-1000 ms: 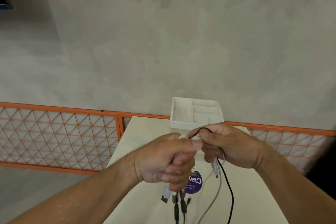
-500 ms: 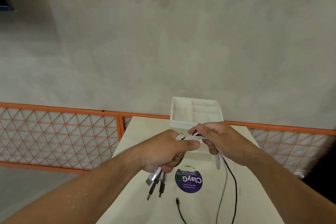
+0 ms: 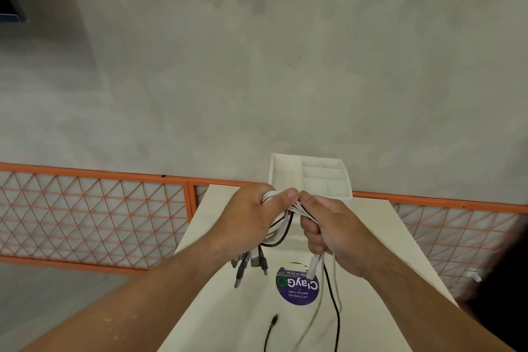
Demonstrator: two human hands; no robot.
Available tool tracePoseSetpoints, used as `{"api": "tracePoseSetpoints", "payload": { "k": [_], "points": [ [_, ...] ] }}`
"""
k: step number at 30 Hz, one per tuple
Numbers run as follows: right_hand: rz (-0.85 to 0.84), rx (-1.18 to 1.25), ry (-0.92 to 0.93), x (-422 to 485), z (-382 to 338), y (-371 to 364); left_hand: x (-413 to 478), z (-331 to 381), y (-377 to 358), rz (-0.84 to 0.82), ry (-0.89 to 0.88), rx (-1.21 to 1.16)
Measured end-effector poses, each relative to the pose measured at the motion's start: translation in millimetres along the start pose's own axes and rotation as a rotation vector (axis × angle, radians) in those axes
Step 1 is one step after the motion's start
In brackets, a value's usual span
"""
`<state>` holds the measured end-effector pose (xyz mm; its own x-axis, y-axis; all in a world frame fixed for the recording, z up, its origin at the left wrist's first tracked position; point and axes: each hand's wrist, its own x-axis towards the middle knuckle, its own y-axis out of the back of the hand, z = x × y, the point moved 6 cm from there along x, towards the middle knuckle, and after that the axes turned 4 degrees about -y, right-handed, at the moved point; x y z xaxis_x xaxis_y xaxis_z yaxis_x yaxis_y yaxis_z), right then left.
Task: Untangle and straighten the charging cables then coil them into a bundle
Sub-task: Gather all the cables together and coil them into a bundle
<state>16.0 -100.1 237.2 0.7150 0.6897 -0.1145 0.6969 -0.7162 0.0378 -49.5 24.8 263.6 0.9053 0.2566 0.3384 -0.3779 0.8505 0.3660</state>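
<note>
My left hand (image 3: 248,217) grips a bundle of white and black charging cables (image 3: 285,226) above the white table (image 3: 228,308). Several plugs (image 3: 248,263) hang below that fist. My right hand (image 3: 331,228) grips the same cables just to the right, thumb tips nearly touching. A white connector (image 3: 313,265) pokes out under the right fist. White and black cable tails (image 3: 331,294) trail down from it toward me. A loose black cable end (image 3: 273,320) lies on the table near the front.
A white compartment tray (image 3: 311,177) stands at the table's far edge, just behind my hands. A round purple sticker (image 3: 297,288) sits on the tabletop. An orange lattice railing (image 3: 94,217) runs behind and to both sides. Grey concrete lies beyond.
My left hand has rotated so the plugs swing out to its lower left. Both hands rose slightly and closed tighter around the cables, and a black cable end now lies on the table.
</note>
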Motion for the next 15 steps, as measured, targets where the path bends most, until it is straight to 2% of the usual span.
{"api": "tracePoseSetpoints", "payload": {
  "k": [2,4,8,10,12,15],
  "points": [
    [0.042,0.003,-0.004,2,2,-3,0,0,0,0.119,-0.091,0.176],
    [0.069,0.005,0.000,3,3,-5,0,-1,-1,0.182,-0.122,0.212],
    [0.060,-0.054,0.030,4,-6,-2,4,-8,-2,0.157,-0.032,0.090],
    [0.002,-0.115,0.082,3,-14,2,5,-12,-2,0.134,0.074,-0.076],
    [-0.008,-0.276,0.199,1,-23,9,5,-12,-3,0.108,0.175,-0.262],
    [0.122,-0.676,0.410,-7,-31,16,5,-10,-2,0.080,0.260,-0.385]
  ]
}}
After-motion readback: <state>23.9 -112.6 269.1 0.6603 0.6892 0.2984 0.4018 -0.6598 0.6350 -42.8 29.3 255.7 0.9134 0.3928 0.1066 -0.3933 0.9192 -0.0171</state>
